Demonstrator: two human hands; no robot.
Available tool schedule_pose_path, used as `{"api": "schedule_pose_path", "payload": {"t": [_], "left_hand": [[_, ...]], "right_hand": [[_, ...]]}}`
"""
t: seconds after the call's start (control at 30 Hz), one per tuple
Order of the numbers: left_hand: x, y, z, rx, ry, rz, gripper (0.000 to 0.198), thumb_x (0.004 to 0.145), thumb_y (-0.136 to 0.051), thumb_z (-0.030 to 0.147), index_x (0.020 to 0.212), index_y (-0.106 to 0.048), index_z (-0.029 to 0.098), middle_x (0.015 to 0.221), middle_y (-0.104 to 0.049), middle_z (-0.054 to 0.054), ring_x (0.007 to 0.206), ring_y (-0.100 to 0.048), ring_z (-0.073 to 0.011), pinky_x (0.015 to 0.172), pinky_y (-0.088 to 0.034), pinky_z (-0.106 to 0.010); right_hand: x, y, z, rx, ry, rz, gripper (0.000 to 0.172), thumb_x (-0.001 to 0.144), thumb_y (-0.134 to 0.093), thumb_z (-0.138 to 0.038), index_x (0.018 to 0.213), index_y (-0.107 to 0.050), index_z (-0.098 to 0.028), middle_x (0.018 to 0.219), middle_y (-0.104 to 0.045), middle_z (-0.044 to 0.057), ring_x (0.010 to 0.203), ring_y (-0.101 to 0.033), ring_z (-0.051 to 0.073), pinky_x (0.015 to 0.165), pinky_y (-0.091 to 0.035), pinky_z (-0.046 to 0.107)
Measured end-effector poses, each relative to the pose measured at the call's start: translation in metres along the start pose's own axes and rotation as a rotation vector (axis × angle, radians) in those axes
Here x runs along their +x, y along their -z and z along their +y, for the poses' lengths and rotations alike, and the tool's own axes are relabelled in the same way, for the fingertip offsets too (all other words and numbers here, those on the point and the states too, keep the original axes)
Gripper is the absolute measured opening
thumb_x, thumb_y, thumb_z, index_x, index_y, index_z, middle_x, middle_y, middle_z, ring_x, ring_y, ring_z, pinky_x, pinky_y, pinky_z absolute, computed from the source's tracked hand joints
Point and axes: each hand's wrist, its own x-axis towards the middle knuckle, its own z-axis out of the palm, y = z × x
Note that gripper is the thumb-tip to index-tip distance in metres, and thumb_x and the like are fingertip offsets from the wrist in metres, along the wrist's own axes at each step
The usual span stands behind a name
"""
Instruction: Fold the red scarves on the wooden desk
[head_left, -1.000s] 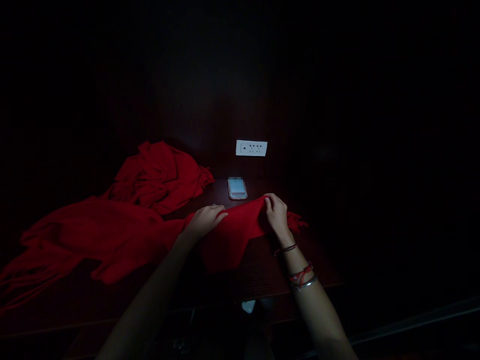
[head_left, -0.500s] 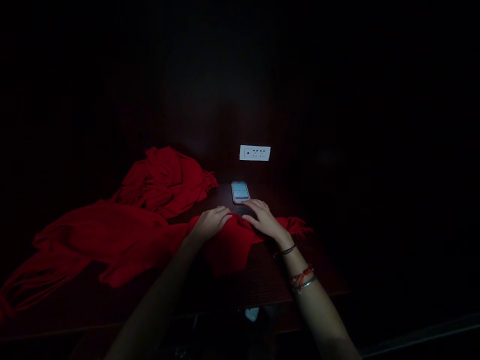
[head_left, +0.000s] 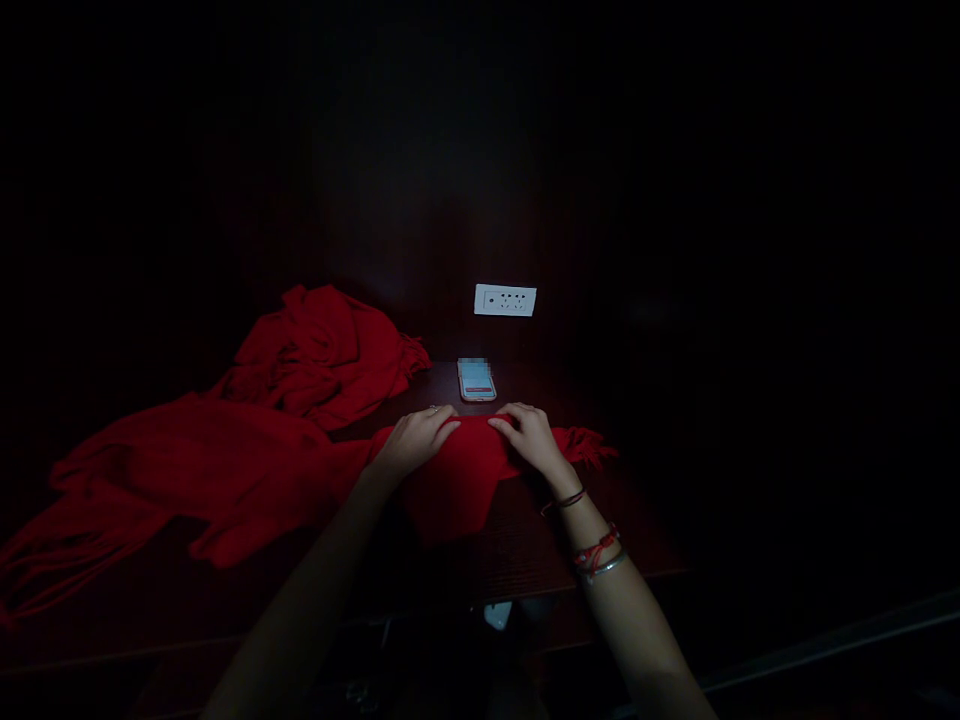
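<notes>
Clearly, left hand and right hand clamp their grip on red cloth near the phone.

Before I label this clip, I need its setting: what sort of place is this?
Probably a dim room indoors: a wood-grained tabletop, a dark wall behind it, and a white socket on that wall. Whether home or office, I can't tell.

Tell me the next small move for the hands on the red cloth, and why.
Probably slide the right hand along the far edge of the red cloth, away from the left hand: both sit close together, so only a short stretch spans between them, with fringe farther right.
</notes>
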Motion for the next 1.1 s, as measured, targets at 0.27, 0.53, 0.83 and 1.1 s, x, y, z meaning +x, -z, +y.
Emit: {"api": "schedule_pose_path", "payload": {"t": [0.27, 0.53, 0.83, 1.1], "left_hand": [[0.001, -0.006, 0.005, 0.031, -0.071, 0.003, 0.023, 0.085, -0.030, 0.027, 0.084, -0.051, 0.019, 0.081, -0.056, -0.001, 0.076, -0.052, -0.0120, 0.068, -0.038, -0.021], [0.000, -0.002, 0.001, 0.002, -0.040, 0.028, 0.022, 0.084, -0.030, 0.031, 0.087, -0.050, 0.021, 0.083, -0.058, 0.000, 0.077, -0.053, -0.0120, 0.069, -0.038, -0.022], [0.000, -0.004, 0.003, 0.040, -0.080, 0.017, 0.023, 0.085, -0.028, 0.028, 0.083, -0.050, 0.020, 0.080, -0.056, 0.000, 0.075, -0.053, -0.0118, 0.066, -0.038, -0.021], [-0.001, -0.003, 0.000, 0.031, -0.089, 0.002, 0.023, 0.084, -0.031, 0.033, 0.089, -0.049, 0.020, 0.084, -0.057, 0.000, 0.078, -0.052, -0.0125, 0.067, -0.038, -0.022]], "right_hand": [[-0.001, -0.006, -0.011, -0.111, 0.152, 0.022, 0.021, 0.077, -0.046, -0.034, 0.092, -0.055, -0.022, 0.089, -0.058, 0.004, 0.092, -0.045, 0.017, 0.092, -0.019, 0.039], [-0.001, -0.011, -0.003, -0.124, 0.055, 0.036, 0.022, 0.082, -0.038, -0.028, 0.073, -0.056, -0.019, 0.072, -0.059, 0.003, 0.072, -0.049, 0.015, 0.081, -0.030, 0.031], [-0.003, -0.007, -0.016, -0.182, 0.148, 0.003, 0.020, 0.079, -0.043, -0.031, 0.092, -0.055, -0.023, 0.085, -0.058, 0.004, 0.091, -0.044, 0.018, 0.093, -0.014, 0.042], [-0.003, -0.006, -0.005, -0.281, 0.033, 0.040, 0.019, 0.081, -0.038, -0.024, 0.074, -0.055, -0.019, 0.073, -0.056, 0.004, 0.077, -0.046, 0.016, 0.086, -0.024, 0.035]]}}
